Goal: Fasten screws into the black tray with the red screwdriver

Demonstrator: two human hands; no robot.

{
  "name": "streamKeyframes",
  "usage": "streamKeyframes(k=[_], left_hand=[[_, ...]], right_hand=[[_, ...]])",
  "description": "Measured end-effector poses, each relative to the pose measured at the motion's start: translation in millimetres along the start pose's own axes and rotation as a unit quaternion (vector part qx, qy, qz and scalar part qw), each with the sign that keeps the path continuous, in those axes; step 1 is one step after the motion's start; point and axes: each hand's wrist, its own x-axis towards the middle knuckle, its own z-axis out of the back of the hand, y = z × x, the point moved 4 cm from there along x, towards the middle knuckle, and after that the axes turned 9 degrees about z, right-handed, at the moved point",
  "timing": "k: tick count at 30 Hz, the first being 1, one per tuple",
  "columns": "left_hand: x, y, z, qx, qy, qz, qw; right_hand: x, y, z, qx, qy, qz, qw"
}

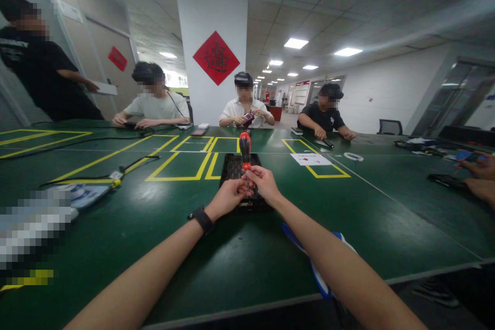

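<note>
A screwdriver [245, 145] with a red and black handle stands nearly upright, shaft down, in the middle of the head view. My right hand [265, 184] pinches it just below the handle. On the other side, my left hand [229, 197] has its fingers closed around the lower shaft; a dark watch band circles that wrist. Beneath both hands lies a black tray-like casing [229, 166] on the green table [185, 247]. My fingers hide the screwdriver's tip and part of the casing, so any screw there cannot be made out.
A blue and white object [325, 273] lies under my right forearm. A white paper [310, 159] and a white ring [353, 157] are farther right. Plastic-wrapped items [88, 193] and cables lie left. Several people sit around the table; another person's hands [481, 180] work at the right edge.
</note>
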Motion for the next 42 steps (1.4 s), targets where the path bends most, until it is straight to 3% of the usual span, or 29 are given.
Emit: streamKeyframes(k=[9,14,17,20,24,28,29,31,33,35,42], left_hand=[[1.2,0.6,-1.5,-0.041,0.019,0.018,0.999],[-4.0,-10.5,4.9,0.084,-0.056,-0.009,0.995],[-10.3,-23.2,6.6,0.239,-0.121,-0.024,0.963],[-14.6,-36.9,6.6,0.362,-0.151,-0.022,0.920],[-12.0,-37.5,30.0,0.432,-0.213,0.070,0.874],[-9.7,-6.3,78.6,0.442,-0.285,0.184,0.830],[-9.3,5.5,87.8,0.448,-0.277,0.201,0.826],[-8.8,31.9,98.5,0.450,-0.220,0.242,0.831],[-9.5,55.0,101.3,0.440,-0.174,0.294,0.831],[-8.0,67.2,97.9,0.453,-0.153,0.304,0.824],[1.3,70.9,84.5,0.499,-0.115,0.285,0.810]], right_hand=[[0.3,-2.9,3.1,-0.034,-0.039,0.043,0.998],[0.3,-2.3,1.8,-0.012,-0.038,0.046,0.998],[-0.2,3.0,-2.3,0.012,-0.036,0.038,0.999],[0.9,10.9,-3.7,0.020,-0.053,0.040,0.998],[6.2,15.2,9.6,-0.047,-0.105,0.080,0.990],[10.4,2.0,47.8,-0.207,-0.216,0.085,0.950],[10.5,-4.4,58.3,-0.279,-0.231,0.049,0.931],[10.2,-18.9,73.5,-0.372,-0.202,-0.032,0.905],[7.5,-29.9,81.4,-0.404,-0.169,-0.074,0.896],[4.9,-37.7,80.8,-0.440,-0.126,-0.114,0.882],[32.3,-29.9,68.7,-0.583,-0.053,-0.202,0.785]])
